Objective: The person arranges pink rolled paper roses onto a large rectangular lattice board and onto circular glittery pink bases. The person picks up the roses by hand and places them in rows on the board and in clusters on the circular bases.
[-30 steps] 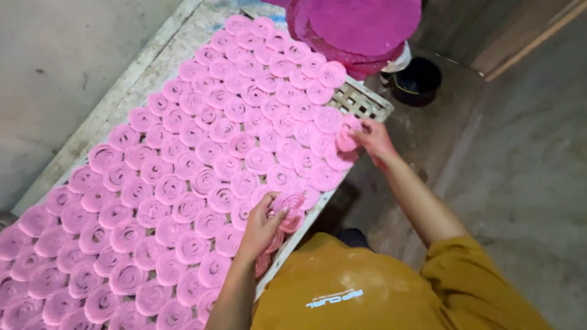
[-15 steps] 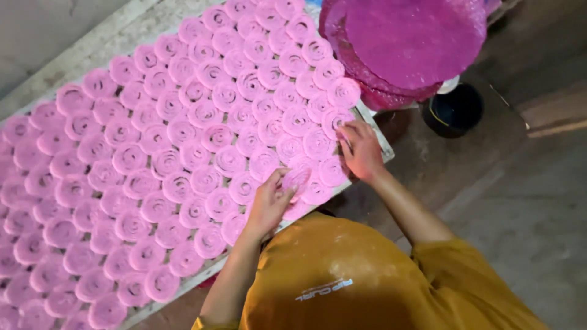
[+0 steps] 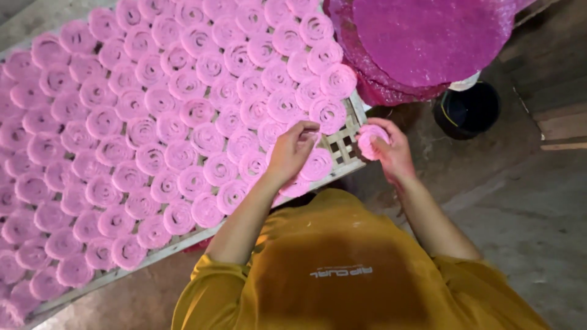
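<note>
Both hands worked the rack's bare near-right corner: left hand pinching a placed pink coil, right hand cupping another pink roll over the slatted rack.

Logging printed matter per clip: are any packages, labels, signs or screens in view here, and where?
Printed mark on the yellow shirt: small pale line of lettering mid-back, bottom centre of the view.
No packages, signs or screens show; only pink spiral discs on a lattice tray.
</note>
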